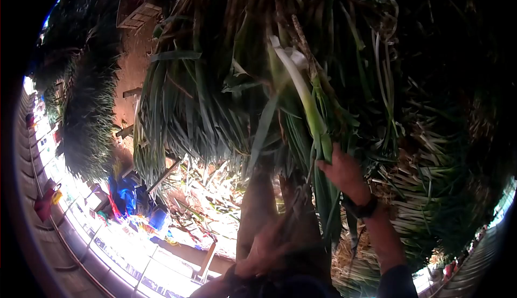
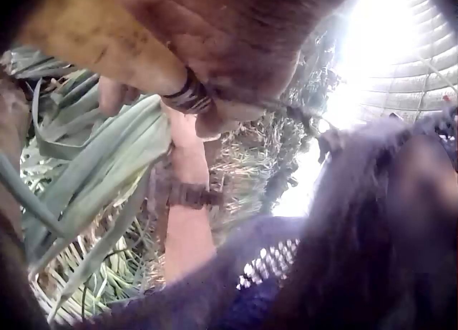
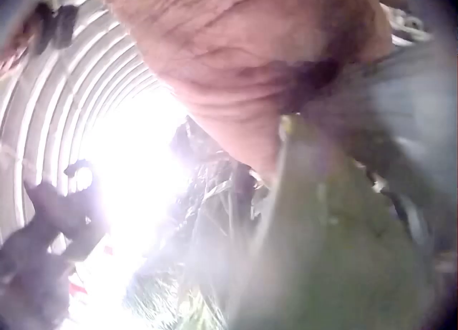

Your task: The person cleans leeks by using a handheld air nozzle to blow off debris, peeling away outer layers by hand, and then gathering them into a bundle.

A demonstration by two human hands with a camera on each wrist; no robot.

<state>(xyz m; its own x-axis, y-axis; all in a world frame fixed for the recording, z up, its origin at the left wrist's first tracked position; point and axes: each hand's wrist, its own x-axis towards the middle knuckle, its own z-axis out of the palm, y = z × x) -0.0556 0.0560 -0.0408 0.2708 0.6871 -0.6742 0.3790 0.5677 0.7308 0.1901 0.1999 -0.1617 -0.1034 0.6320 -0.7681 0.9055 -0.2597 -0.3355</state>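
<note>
My right hand, with a dark watch on its wrist, grips a leek by its green leaves. The leek's white stem points up and away, over a pile of leeks. Broad green leaf fills the lower part of the right wrist view, below the palm. Blurred and low over the lap, my left hand is seen from above. In the left wrist view its fingers hold a yellowish tool handle with dark wire wound round the end; a thin dark piece runs out beyond it.
Another heap of leeks lies to the right. Loose leaf scraps cover the ground near the legs. At the left are a further leek row, a crate and blue bags.
</note>
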